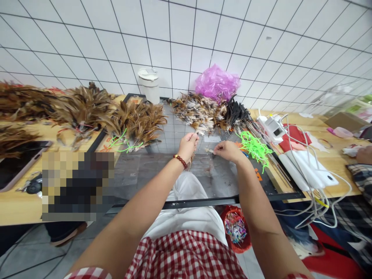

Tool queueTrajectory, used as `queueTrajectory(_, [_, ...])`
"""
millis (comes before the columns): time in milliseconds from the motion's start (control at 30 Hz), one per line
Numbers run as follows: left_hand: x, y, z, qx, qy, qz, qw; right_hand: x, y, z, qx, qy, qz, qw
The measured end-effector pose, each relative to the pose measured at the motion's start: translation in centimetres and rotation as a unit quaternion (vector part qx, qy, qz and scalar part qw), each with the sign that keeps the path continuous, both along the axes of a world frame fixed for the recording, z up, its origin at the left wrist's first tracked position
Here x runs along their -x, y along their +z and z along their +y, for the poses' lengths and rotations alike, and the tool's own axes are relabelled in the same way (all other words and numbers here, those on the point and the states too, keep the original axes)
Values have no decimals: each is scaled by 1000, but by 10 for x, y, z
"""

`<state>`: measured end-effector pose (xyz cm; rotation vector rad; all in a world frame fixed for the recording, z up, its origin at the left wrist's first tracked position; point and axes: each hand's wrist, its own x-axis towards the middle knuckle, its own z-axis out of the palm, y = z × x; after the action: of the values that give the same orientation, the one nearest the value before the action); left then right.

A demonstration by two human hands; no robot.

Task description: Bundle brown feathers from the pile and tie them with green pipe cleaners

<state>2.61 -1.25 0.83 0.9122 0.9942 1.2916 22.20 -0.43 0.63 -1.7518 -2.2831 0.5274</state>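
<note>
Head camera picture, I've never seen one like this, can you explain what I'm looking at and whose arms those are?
The camera sits on a person's head, looking down at their own two bare hands over a dark gridded cutting mat. The left hand, with a red bead bracelet at its wrist, and the right hand pinch small pale feathers between them. Behind lie brown feather bundles, neon green plastic ties, a crumpled pink plastic bag and a white lidded cup.

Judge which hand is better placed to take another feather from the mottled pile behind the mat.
Left, probably. The left hand is raised right at the near edge of the mottled feather pile, fingertips almost touching it. The right hand sits lower on the cutting mat, pinching a small feather piece.
</note>
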Motion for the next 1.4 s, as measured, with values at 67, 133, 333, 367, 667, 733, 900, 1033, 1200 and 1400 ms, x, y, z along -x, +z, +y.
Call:
queueTrajectory(67, [0,0,0,0,-1,2,1000,8,0,-1,-42,23,-59,997])
queueTrajectory(133, [-1,-1,1,-5,-1,8,1000,15,2,-4,-104,41,-91,990])
queueTrajectory(333, [1,-8,6,-102,50,141,984,33,15,-15,-181,155,3,971])
queueTrajectory(367, [2,-9,6,-121,50,175,976,35,16,-17,-180,172,28,968])
queueTrajectory(667, [0,-6,-2,-99,-36,292,951,43,13,-19,-220,86,257,937])
queueTrajectory(733, [0,-6,-2,-126,-31,316,940,44,12,-18,-226,64,281,931])
queueTrajectory(900, [0,-9,1,-126,-43,285,949,45,10,-13,-236,27,338,911])
queueTrajectory(1033, [-2,-9,-1,-78,-60,219,971,44,8,-12,-250,28,326,911])
queueTrajectory(1200, [-2,-4,-4,-37,-82,182,979,45,9,-15,-272,42,307,911])
queueTrajectory(1400, [-3,0,-4,-6,-93,56,994,43,5,-7,-187,-7,420,888])
